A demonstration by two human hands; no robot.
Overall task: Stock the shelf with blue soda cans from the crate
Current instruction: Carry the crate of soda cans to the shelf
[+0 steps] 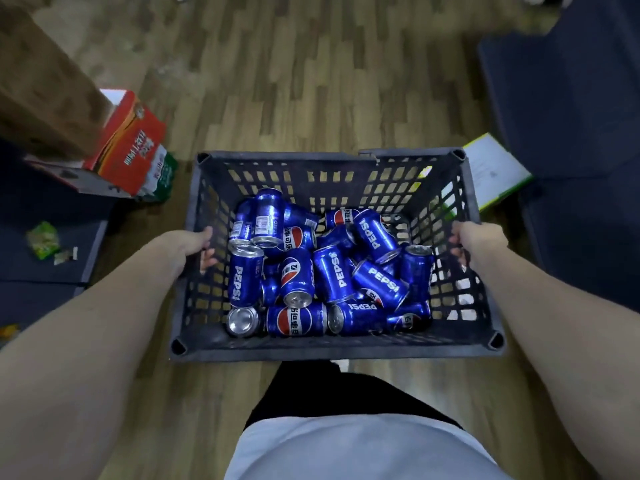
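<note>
Head view looks straight down on a dark slatted crate [332,348] that you hold in front of your body above the wood floor [294,81]. Your left hand [199,245] grips the left wall, thumb over the rim and fingers curled in through the slots; your right hand [474,242] grips the right wall the same way. Holding opposite walls at matching height appears meant to keep the load level and balanced.

Blue soda cans [325,268] fill the crate bottom in a loose jumble, most lying on their sides, some stacked on others, a few showing silver ends. They are unsecured, so any tilt would likely roll them.

No shelf can be identified with certainty. A red carton [135,150] sits on the floor far left of the crate, and a white-and-green box [491,171] lies just beside its far right corner.

Judgement: stocking has not begun; no can is in hand.
</note>
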